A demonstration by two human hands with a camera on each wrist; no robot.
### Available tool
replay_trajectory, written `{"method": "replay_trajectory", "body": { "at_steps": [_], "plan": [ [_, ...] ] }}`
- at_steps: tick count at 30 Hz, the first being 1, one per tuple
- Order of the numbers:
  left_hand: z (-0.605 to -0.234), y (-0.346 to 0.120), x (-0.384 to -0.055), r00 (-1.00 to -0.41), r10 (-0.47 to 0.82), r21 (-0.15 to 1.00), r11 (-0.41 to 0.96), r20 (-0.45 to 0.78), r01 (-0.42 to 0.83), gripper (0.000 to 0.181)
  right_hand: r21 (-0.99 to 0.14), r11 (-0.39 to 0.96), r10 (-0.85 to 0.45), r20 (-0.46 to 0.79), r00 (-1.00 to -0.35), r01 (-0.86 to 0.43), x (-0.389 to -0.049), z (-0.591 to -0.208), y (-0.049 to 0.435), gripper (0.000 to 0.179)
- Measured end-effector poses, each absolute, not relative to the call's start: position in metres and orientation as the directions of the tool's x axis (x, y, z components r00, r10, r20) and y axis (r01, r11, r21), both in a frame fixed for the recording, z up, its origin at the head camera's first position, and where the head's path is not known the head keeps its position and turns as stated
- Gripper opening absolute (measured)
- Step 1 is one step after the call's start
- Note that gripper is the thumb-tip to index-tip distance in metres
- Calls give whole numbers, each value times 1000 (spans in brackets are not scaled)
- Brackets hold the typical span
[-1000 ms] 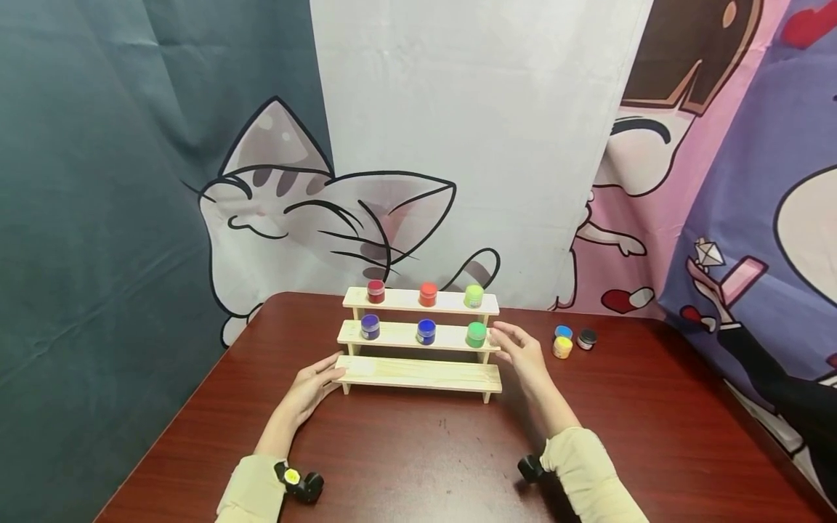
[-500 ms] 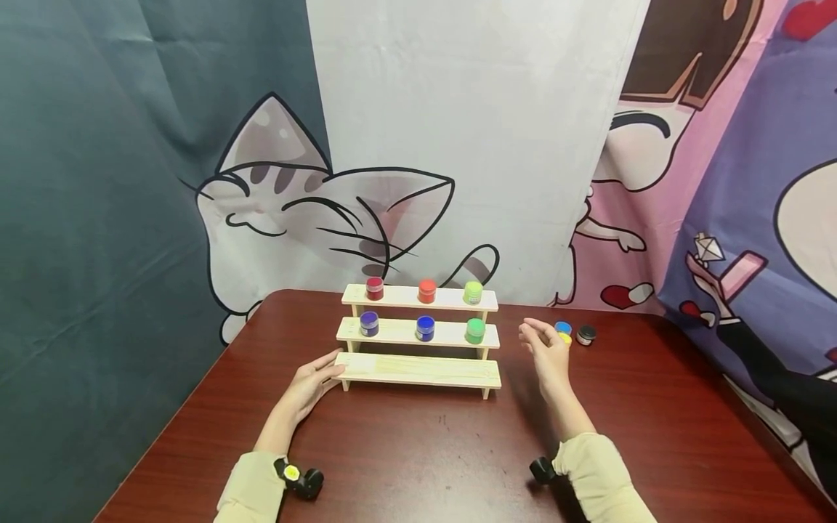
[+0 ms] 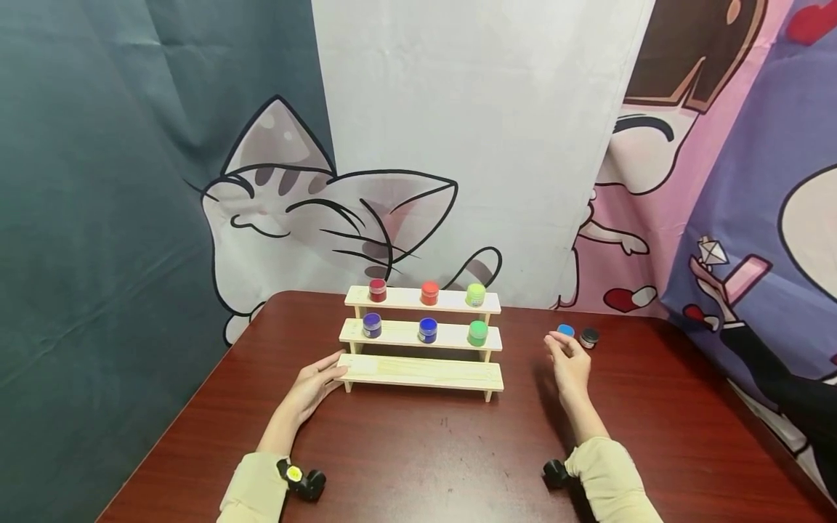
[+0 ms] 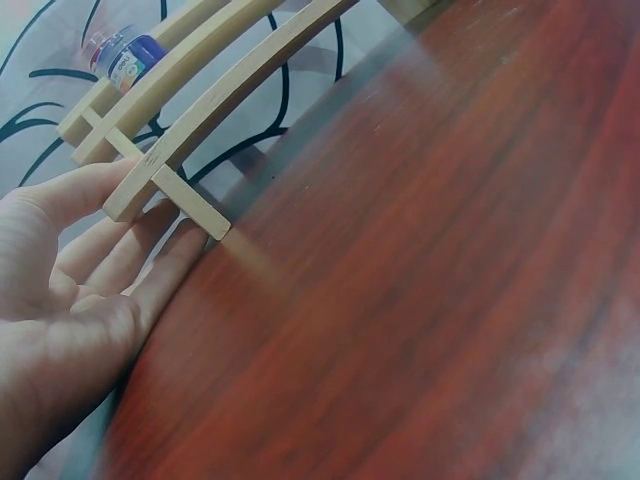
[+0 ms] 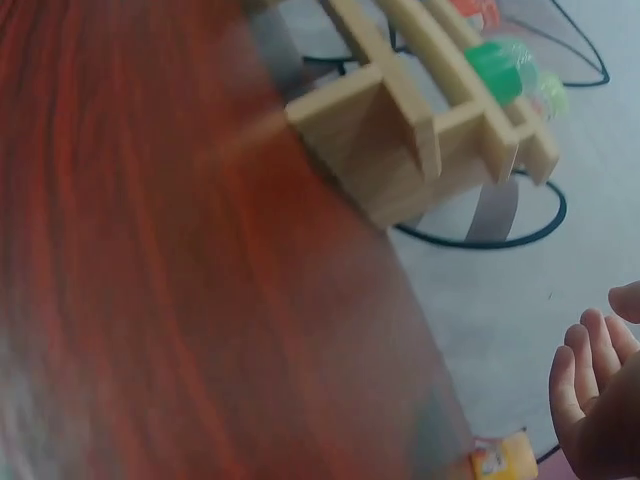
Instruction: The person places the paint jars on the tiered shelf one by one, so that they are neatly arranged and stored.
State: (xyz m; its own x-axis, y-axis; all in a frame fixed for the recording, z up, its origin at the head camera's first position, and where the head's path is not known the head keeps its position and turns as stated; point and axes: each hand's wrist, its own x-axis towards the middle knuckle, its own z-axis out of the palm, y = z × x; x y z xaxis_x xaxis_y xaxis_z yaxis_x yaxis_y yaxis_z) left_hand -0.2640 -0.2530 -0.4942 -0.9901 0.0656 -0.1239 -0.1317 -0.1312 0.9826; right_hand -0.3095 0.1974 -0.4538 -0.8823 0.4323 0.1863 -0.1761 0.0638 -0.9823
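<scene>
A three-tier wooden stand [image 3: 421, 372] bears small paint jars on its upper two steps; the lowest step is bare. My left hand [image 3: 312, 388] holds the left end of that lowest step, thumb on top and fingers by the side and leg, as the left wrist view shows closely. My right hand [image 3: 570, 367] hovers with loosely bent fingers and nothing in them, right of the stand. By its fingertips is a blue-lidded jar [image 3: 565, 330], and a black jar [image 3: 589, 338] stands beside it. A yellow jar [image 5: 507, 457], hidden behind the hand in the head view, shows in the right wrist view.
On the top step stand a dark red jar [image 3: 377, 290], an orange-red jar [image 3: 429, 293] and a lime jar [image 3: 476, 295]. The middle step carries a purple jar [image 3: 372, 326], a blue jar [image 3: 428, 330] and a green jar [image 3: 478, 333]. A printed cloth [image 3: 484, 145] hangs behind the brown table [image 3: 405, 457].
My right hand has left the green jar at the stand's right end and moved right to the loose jars, covering the yellow one. The left hand stays on the stand.
</scene>
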Motion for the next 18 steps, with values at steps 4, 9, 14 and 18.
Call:
{"method": "replay_trajectory", "body": {
  "at_steps": [4, 9, 14, 18],
  "plan": [
    [-494, -253, -265, -990, 70, 983, -131, -123, -131, 62, -985, 65, 471, 172, -865, -161, -313, -461, 205, 28],
    [-494, -252, -264, -990, 69, 982, -134, -124, -132, 62, -994, -1, 472, 96, -876, -109, -315, -464, 212, 35],
    [-494, -251, -263, -990, 62, 981, -139, -129, -136, 62, -992, -98, 466, 25, -884, -80, -318, -469, 218, 38],
    [-493, -252, -263, -990, 56, 982, -137, -127, -133, 62, -991, -116, 485, 3, -874, -68, -322, -476, 220, 37]
  ]
}}
